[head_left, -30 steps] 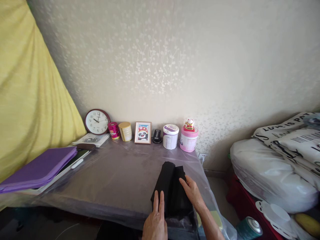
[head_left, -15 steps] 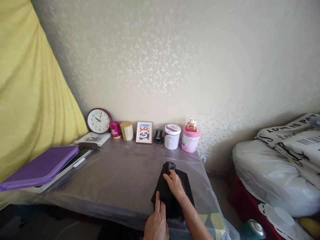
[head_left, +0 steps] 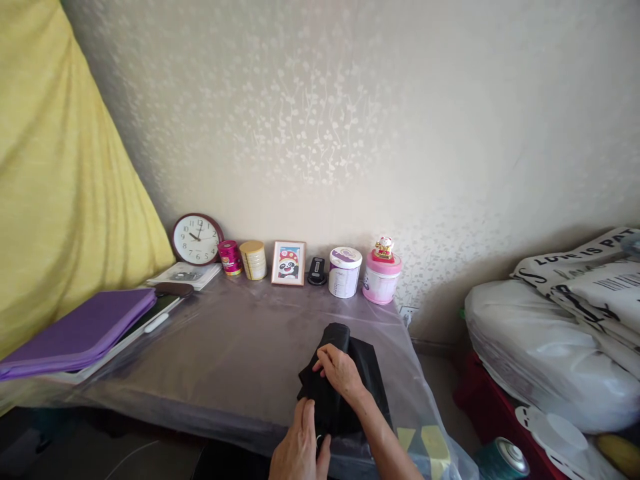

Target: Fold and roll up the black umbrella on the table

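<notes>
A black folding umbrella (head_left: 369, 360), its dark canopy gathered in loose flaps, lies at the front right of the table. My right hand (head_left: 343, 373) rests across the middle of it, fingers curled onto the cloth. At the near end, my left hand (head_left: 301, 443) has its fingers and thumb closed around the umbrella's lower part. A small pale curved mark shows between that thumb and fingers. Most of the near end is hidden by my hands.
A plastic-covered table (head_left: 225, 347) carries a purple folder (head_left: 85, 330) at left. Along the wall stand a clock (head_left: 197, 239), a picture frame (head_left: 289, 263), several tins and a lucky cat figurine (head_left: 384, 249). White bags (head_left: 540, 353) and a spray can (head_left: 505, 459) are at right.
My right hand has shifted left and slightly down, drawing a canopy flap leftward over the umbrella. The left hand has moved a little left and down, its fingers now bent around the near end.
</notes>
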`<state>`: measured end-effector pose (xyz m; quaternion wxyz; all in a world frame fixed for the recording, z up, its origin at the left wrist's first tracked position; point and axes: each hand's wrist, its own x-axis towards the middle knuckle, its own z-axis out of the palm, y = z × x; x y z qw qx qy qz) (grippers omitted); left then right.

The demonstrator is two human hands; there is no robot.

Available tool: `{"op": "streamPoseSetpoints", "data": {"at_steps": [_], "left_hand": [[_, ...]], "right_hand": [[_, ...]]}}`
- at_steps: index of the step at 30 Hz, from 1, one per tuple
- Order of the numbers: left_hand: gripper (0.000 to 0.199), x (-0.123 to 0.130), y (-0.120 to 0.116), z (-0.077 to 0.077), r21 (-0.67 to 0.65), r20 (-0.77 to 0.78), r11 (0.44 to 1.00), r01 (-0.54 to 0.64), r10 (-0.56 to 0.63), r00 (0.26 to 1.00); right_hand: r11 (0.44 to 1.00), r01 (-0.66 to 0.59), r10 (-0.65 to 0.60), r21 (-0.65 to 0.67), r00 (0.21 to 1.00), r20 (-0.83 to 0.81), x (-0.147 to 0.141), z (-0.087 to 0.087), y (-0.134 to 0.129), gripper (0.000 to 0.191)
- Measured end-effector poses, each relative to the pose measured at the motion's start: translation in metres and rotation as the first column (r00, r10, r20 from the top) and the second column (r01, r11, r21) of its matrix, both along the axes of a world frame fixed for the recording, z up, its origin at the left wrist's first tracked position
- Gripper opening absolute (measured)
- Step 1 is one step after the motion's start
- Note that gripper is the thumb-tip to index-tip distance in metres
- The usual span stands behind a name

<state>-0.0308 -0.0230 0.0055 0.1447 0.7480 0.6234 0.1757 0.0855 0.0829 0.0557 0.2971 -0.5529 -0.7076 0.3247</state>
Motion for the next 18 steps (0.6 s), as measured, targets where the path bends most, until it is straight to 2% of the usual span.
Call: {"op": "streamPoseSetpoints", "data": {"at_steps": [3,5,8,12,15,18], "left_hand": [[0.036,-0.002,0.002,0.009,0.188,-0.048,0.982,-0.010,0.019,0.999],[0.033,0.001,0.005,0.015,0.289,-0.075,0.955,0.068,-0.048,0.996],[0.042,0.008,0.009,0.017,0.366,-0.099,0.915,0.173,-0.146,0.984],[0.047,0.010,0.013,0.011,0.362,-0.113,0.915,0.176,-0.144,0.983],[0.046,0.007,0.015,0.006,0.300,-0.090,0.943,0.148,-0.126,0.988],[0.057,0.008,0.017,0.002,0.227,-0.073,0.964,0.138,-0.124,0.990]], "right_hand": [[1.000,-0.013,0.013,0.009,0.998,0.059,-0.002,0.003,-0.002,0.028],[1.000,-0.020,0.019,0.010,0.997,0.074,-0.003,0.005,-0.003,0.029],[0.999,-0.037,0.036,0.009,0.996,0.080,-0.003,0.007,-0.005,0.029],[0.998,-0.064,0.062,0.013,0.994,0.090,-0.001,0.006,-0.007,0.031],[0.997,-0.068,0.066,0.020,0.993,0.098,-0.001,0.005,-0.006,0.032],[0.996,-0.078,0.074,0.035,0.992,0.098,-0.001,0.004,-0.005,0.032]]}}
